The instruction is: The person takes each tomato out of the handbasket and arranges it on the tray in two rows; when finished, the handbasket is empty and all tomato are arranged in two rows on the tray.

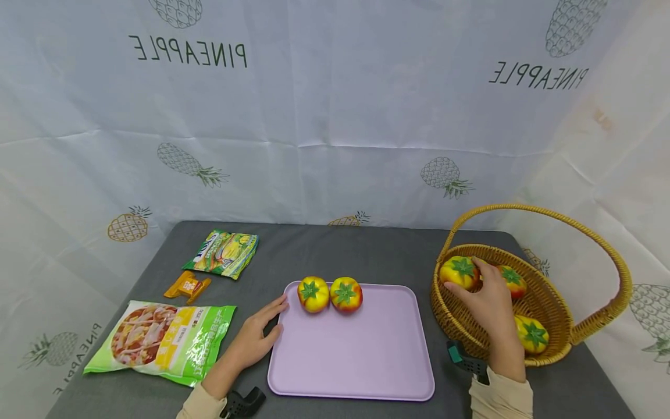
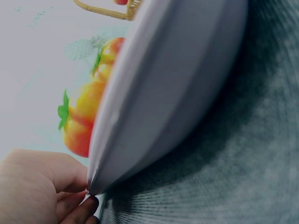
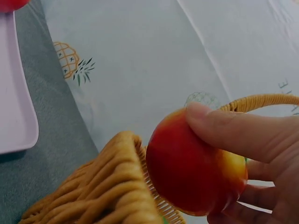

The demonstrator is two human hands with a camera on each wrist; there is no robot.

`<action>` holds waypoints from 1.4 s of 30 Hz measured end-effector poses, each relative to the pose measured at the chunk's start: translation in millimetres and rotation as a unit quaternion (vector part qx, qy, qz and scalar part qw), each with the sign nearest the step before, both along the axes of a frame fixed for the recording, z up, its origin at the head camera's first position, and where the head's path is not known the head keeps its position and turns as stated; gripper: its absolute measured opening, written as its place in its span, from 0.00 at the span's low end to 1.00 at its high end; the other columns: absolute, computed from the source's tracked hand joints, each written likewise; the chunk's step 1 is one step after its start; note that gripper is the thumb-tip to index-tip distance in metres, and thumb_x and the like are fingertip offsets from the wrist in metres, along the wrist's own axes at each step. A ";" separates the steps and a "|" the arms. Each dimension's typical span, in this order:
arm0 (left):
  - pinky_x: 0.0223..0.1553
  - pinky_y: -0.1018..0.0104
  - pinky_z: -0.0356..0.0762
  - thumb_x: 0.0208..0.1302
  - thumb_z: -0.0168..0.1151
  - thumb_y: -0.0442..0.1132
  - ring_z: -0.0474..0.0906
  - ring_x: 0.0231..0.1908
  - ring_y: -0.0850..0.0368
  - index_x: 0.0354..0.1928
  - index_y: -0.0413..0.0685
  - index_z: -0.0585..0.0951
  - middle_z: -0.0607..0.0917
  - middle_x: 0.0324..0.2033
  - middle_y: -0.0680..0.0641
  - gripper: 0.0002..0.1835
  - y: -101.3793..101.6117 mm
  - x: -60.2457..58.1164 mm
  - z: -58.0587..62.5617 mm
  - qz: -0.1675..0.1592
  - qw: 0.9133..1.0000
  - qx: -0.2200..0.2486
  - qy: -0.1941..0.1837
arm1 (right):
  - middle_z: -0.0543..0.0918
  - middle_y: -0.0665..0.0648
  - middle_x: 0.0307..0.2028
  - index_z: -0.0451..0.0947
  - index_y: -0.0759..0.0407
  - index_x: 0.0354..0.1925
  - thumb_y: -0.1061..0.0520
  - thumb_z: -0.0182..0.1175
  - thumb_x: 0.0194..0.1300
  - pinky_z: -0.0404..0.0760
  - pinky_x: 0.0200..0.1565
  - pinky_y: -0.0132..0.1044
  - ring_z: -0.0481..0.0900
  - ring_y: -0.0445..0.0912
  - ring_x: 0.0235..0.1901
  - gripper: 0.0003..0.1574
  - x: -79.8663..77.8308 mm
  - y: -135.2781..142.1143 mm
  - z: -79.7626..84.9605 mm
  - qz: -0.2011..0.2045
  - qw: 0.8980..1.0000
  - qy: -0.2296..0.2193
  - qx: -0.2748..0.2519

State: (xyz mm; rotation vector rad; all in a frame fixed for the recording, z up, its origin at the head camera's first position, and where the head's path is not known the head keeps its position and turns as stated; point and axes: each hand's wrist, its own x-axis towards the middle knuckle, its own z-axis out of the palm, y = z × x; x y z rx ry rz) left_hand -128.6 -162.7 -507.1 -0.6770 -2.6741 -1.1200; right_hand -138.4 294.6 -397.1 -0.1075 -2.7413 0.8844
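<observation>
In the head view my right hand (image 1: pixel 491 299) grips a yellow-and-red fruit with a green leafy top (image 1: pixel 460 273) at the left inner side of the wicker basket (image 1: pixel 445 317). Close up in the right wrist view, the thumb lies over the red side of this fruit (image 3: pixel 191 163) and the fingers curl behind it, beside the basket rim. Two similar fruits, one partly behind my hand (image 1: pixel 513 281) and one nearer the front (image 1: pixel 533 334), lie inside the basket. My left hand (image 1: pixel 253 336) touches the left edge of the lilac tray (image 1: pixel 350 355), fingers fairly straight.
Two matching fruits, a left one (image 1: pixel 313 294) and a right one (image 1: pixel 346 294), sit at the tray's back edge. Left of the tray lie a green food bag (image 1: pixel 162 340), a small orange packet (image 1: pixel 187 286) and a green-yellow packet (image 1: pixel 223 254). The basket handle (image 1: pixel 570 218) arches upward.
</observation>
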 end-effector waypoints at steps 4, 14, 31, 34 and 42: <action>0.59 0.43 0.68 0.60 0.58 0.31 0.69 0.63 0.46 0.61 0.41 0.75 0.72 0.65 0.45 0.24 -0.1 -0.2 0.2 0.001 1.000 0.000 -0.005 | 0.63 0.76 0.61 0.55 0.68 0.69 0.41 0.65 0.57 0.64 0.54 0.68 0.62 0.69 0.57 0.54 2.2 -4.9 5.4 0.012 1.000 0.010 -0.013; 0.58 0.44 0.69 0.61 0.58 0.32 0.70 0.63 0.45 0.61 0.41 0.75 0.73 0.64 0.44 0.24 -0.6 0.3 -3.1 0.000 1.000 0.001 0.008 | 0.64 0.69 0.63 0.57 0.63 0.69 0.46 0.67 0.57 0.70 0.56 0.62 0.66 0.62 0.57 0.51 1.8 -28.6 7.2 0.071 0.996 0.027 -0.040; 0.59 0.46 0.69 0.60 0.59 0.33 0.69 0.64 0.49 0.61 0.43 0.75 0.72 0.65 0.47 0.24 0.1 -0.8 -0.5 -0.006 1.000 0.002 -0.016 | 0.69 0.64 0.61 0.59 0.62 0.68 0.52 0.70 0.54 0.76 0.54 0.53 0.73 0.55 0.53 0.49 -9.0 -63.6 -9.4 0.165 0.984 0.029 -0.066; 0.59 0.46 0.69 0.60 0.59 0.33 0.69 0.64 0.49 0.61 0.43 0.75 0.72 0.65 0.47 0.24 0.1 -0.9 -0.2 -0.006 1.000 0.003 -0.016 | 0.70 0.63 0.61 0.59 0.61 0.69 0.52 0.71 0.53 0.78 0.52 0.51 0.74 0.53 0.52 0.50 -11.7 -69.4 -14.3 0.174 0.983 0.026 -0.058; 0.59 0.46 0.70 0.60 0.59 0.32 0.70 0.63 0.49 0.61 0.43 0.75 0.72 0.65 0.47 0.25 -0.6 -1.2 -1.5 -0.003 1.000 -0.002 -0.004 | 0.67 0.64 0.64 0.59 0.58 0.69 0.56 0.71 0.53 0.74 0.57 0.55 0.72 0.58 0.58 0.50 -17.6 -82.6 -28.6 0.203 0.977 -0.015 -0.069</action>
